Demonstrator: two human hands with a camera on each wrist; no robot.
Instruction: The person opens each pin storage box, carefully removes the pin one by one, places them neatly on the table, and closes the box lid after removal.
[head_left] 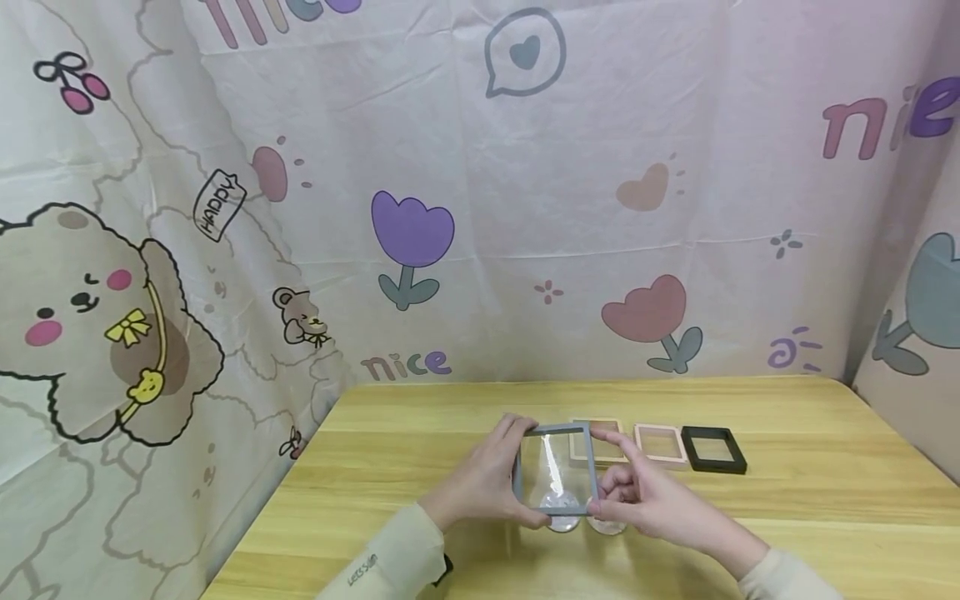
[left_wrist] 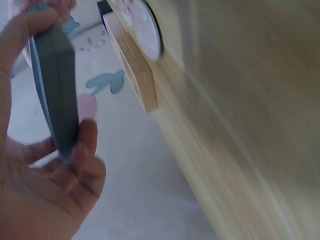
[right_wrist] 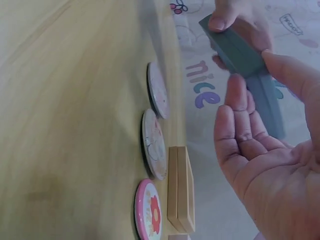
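A grey square display frame point(head_left: 557, 468) with a clear window is held up over the table, tilted toward the head camera. My left hand point(head_left: 487, 479) grips its left side, fingers at the upper corner and thumb along the bottom edge. The right hand point(head_left: 660, 504) holds the right side between thumb and index finger at the two corners, its other fingers bent beside the frame. Below lie round badges: a pale one point(right_wrist: 159, 90), a second pale one point(right_wrist: 154, 144) and a pink-rimmed one with a red flower point(right_wrist: 148, 210). In the head view the grey frame partly covers them.
Behind the hands, a beige frame point(head_left: 600, 461), a pink frame point(head_left: 684, 446) and a black frame point(head_left: 738, 463) lie in a row on the wooden table point(head_left: 840, 500). A dark object point(head_left: 446, 572) peeks out by the left sleeve. Printed cloth point(head_left: 510, 208) hangs behind.
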